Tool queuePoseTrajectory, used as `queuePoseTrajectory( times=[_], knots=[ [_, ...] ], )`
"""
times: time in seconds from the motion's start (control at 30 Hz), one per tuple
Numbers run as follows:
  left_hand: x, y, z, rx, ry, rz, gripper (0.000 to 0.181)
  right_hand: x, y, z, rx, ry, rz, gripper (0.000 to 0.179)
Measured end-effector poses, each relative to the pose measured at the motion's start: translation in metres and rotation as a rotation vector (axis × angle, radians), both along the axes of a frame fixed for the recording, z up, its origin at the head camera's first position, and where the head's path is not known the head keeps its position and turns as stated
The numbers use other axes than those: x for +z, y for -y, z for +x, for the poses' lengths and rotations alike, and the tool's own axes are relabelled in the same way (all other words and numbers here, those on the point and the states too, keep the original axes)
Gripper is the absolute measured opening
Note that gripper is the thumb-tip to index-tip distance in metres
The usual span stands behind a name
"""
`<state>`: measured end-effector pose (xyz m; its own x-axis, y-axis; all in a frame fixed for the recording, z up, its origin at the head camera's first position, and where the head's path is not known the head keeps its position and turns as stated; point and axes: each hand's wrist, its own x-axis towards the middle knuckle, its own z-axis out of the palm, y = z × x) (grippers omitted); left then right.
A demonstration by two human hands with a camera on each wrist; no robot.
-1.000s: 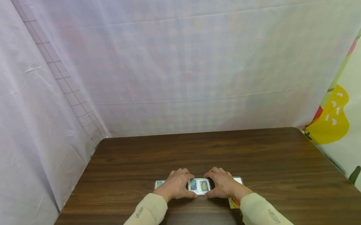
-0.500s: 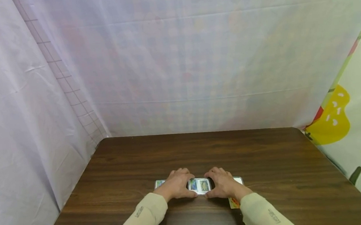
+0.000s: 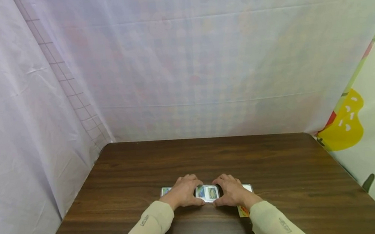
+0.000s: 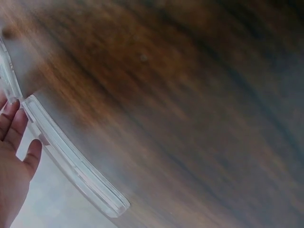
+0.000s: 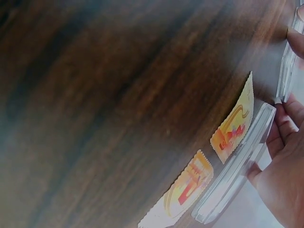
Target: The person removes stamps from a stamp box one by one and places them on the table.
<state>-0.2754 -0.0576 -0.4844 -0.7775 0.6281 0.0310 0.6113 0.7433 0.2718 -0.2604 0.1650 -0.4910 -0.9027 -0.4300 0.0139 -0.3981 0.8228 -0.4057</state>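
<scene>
Both hands match the frame from half a second ago in the head view: the left hand [image 3: 182, 192] and the right hand [image 3: 231, 190] each have thumb and fingers arched well apart, gripping opposite ends of the middle case [image 3: 207, 193]. This clear case, with two small pictures in it, lies on the brown table [image 3: 192, 161] between the left case [image 3: 165, 190] and the right case [image 3: 248, 187], both partly covered by the hands. One yellow packet [image 3: 243, 211] shows beside the right sleeve [image 3: 277, 219]. Cases and packet show no shift either

From the left wrist, fingers reach the end of the middle case, just beside the left case; their exact hold is partly out of frame

From the right wrist, fingertips touch the middle case's near end, and two yellow packets lie alongside the right case
</scene>
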Motion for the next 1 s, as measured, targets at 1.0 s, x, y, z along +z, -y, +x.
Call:
queuePoseTrajectory(
  times=[1.0],
  knots=[
    [0.0094,0.0044,-0.0044,-0.026,0.015,0.064,0.057,-0.0008,0.0008,0.0009,-0.014,0.011,0.003,0.067]
  ],
)
